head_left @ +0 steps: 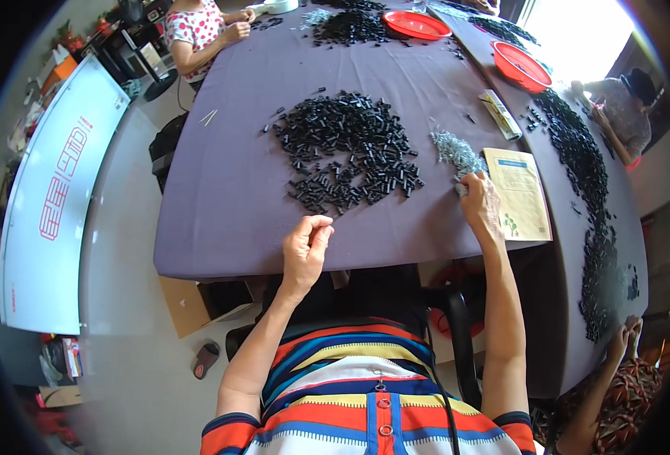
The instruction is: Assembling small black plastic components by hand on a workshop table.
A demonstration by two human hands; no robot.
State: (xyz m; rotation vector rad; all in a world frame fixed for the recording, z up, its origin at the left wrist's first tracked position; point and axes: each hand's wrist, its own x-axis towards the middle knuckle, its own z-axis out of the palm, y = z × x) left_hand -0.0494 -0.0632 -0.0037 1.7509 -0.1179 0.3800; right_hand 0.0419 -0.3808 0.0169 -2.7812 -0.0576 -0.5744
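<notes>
A large heap of small black tube-shaped pieces (350,136) lies on the cloth in front of me. At its near edge is my left hand (306,252), thumb and fingers pinched together; anything between them is too small to name. My right hand (483,206) is at the near end of a small pile of shiny, pale grey pieces (458,152). Its fingers are closed and point down at the cloth, and what they hold cannot be made out. Right beside that hand lies a tan paper packet (518,193) with a green print.
A purple-grey cloth covers the table (213,197). Farther off are a rolled packet (500,115), red trays (417,25) and another black heap (350,26). More black pieces (585,174) line the adjoining right table. Other people sit at the far left and right.
</notes>
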